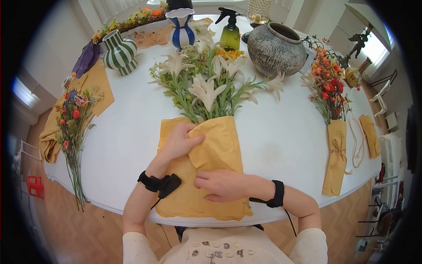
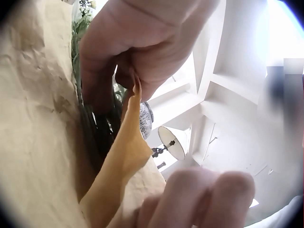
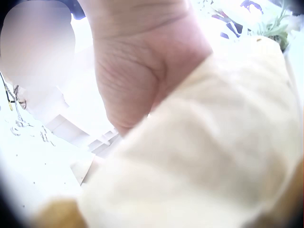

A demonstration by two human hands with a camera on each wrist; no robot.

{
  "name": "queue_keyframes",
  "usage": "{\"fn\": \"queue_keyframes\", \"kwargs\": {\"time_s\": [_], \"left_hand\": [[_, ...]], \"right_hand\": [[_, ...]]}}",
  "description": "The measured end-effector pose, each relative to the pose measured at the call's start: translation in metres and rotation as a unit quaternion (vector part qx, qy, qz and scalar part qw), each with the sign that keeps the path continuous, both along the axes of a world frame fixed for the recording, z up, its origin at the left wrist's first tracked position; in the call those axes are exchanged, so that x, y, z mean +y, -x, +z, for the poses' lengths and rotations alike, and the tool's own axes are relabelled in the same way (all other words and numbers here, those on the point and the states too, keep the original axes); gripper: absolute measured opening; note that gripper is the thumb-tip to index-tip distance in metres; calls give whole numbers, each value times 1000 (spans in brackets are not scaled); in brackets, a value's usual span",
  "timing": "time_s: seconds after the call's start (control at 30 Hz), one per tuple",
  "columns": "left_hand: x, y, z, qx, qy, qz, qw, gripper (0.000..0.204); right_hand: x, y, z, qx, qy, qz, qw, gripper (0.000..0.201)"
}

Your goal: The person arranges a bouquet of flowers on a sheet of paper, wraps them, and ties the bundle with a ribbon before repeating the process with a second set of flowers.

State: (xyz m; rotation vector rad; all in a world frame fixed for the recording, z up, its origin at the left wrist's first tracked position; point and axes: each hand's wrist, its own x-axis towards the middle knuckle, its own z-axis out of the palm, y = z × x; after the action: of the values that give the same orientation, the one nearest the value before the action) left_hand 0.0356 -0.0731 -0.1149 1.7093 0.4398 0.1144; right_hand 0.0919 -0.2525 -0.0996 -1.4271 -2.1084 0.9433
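A bouquet of white lilies (image 1: 207,94) with green stems lies on the table, its lower stems inside yellow-brown wrapping paper (image 1: 217,141). My left hand (image 1: 179,141) pinches the upper edge of the paper beside the stems; in the left wrist view the paper edge sits between its thumb and fingers. Lower down, my right hand (image 1: 224,185) holds the folded-over flap, fingers bent at its left edge. In the right wrist view the pale paper (image 3: 199,152) hides most of that hand's fingers.
Loose flowers (image 1: 74,119) lie left, near more brown paper (image 1: 99,83). A wrapped, tied bouquet (image 1: 336,154) lies right, beside cord (image 1: 357,145). Behind stand a green-striped vase (image 1: 121,53), a blue-striped vase (image 1: 181,33), a spray bottle (image 1: 230,35) and a grey pot (image 1: 277,50).
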Motion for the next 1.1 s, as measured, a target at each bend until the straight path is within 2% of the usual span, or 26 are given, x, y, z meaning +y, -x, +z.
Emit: {"fn": "queue_keyframes", "kwargs": {"time_s": [0.03, 0.07, 0.1, 0.17, 0.23, 0.33, 0.47, 0.53, 0.57, 0.63, 0.67, 0.7, 0.73, 0.8, 0.87, 0.9, 0.93, 0.97, 1.0, 1.03, 1.07, 1.1], "left_hand": [[0, 2, 0, -5, 73, 2, 997, 12], [2, 3, -5, -4, 75, 3, 997, 12], [4, 3, -14, -6, 90, 8, 996, 13], [4, 2, -19, -10, 105, 10, 994, 16], [1, 2, -22, -16, 143, 40, 989, 19], [12, 3, -23, 25, 185, 16, 982, 18], [15, 1, -16, 86, 140, 16, 986, 15], [24, -1, -22, 54, 28, -64, 996, 23], [28, 0, -17, 53, 27, -66, 996, 23], [36, 3, -4, 17, -173, -19, 985, 33], [41, 5, -1, 17, -173, -20, 985, 33], [46, 6, 2, -2, -376, 38, 926, 40], [51, 7, 3, -23, -561, 95, 822, 46], [60, 5, -8, 20, -557, 85, 826, 45], [66, 2, -9, 64, -551, 77, 829, 44], [70, 0, -8, 124, -400, 41, 907, 40], [72, -2, -5, 181, -237, 3, 954, 36], [74, 1, -2, 182, -239, 0, 954, 36], [75, 7, 1, 163, -156, -12, 974, 31], [74, 11, 3, 143, -70, -21, 987, 27], [70, 14, 4, 144, -70, -19, 987, 27], [66, 15, 4, 93, -53, -15, 994, 25]], "right_hand": [[2, -4, 7, -40, -73, -62, 995, 26], [5, -8, 11, -79, -144, -125, 978, 23], [7, -12, 10, -79, -143, -124, 979, 23], [12, -21, 1, -189, -209, -215, 935, 22], [16, -26, -6, -206, -230, -209, 928, 21], [20, -24, -10, -237, -252, -194, 918, 19], [31, -17, -20, -293, -257, -169, 905, 19], [36, -13, -27, -290, -256, -159, 908, 18], [37, -12, -29, -286, -255, -148, 912, 18], [38, -14, -27, -292, -241, -145, 914, 18], [38, -14, -25, -295, -228, -140, 917, 17], [39, -12, -27, -295, -228, -141, 917, 17], [40, -10, -28, -301, -239, -155, 910, 20], [43, -7, -30, -308, -250, -168, 903, 22], [45, -4, -27, -324, -177, -176, 913, 26], [45, -5, -27, -324, -178, -176, 912, 26], [45, -5, -27, -348, -159, -177, 907, 28], [44, -5, -28, -371, -139, -178, 901, 30], [43, -10, -27, -370, -138, -181, 901, 30], [43, -18, -22, -398, -77, -171, 898, 30], [43, -23, -19, -424, -18, -159, 891, 29], [44, -23, -18, -424, -19, -158, 892, 29]]}}
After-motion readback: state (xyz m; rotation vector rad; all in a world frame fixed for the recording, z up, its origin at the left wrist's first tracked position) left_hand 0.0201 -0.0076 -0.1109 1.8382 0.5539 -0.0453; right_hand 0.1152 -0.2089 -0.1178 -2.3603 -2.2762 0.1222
